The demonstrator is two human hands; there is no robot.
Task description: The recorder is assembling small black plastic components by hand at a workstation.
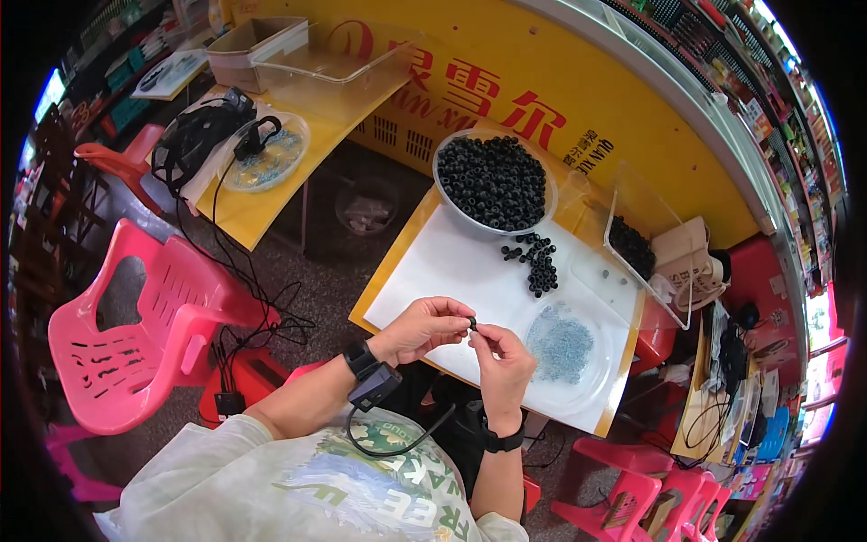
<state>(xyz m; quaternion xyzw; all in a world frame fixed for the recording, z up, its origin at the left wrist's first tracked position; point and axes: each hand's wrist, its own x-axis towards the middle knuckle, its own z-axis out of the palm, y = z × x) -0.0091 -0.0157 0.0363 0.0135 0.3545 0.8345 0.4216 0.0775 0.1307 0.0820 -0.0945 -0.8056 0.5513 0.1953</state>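
Observation:
Over the near edge of the white-covered table, my left hand pinches a small round black piece between thumb and fingertips. My right hand meets it from the right with thumb and forefinger pressed together. Whether those fingers hold a tiny part against the piece is too small to tell. Just right of my hands lies a clear round tray with many small pale-blue translucent bits. Beyond them, loose black pieces are heaped beside a large clear bowl full of the same kind.
A clear plastic bin with more black pieces stands at the table's right. On the left are a pink chair, black cables and a yellow side table. Pink stools stand at lower right. A yellow panel borders the far side.

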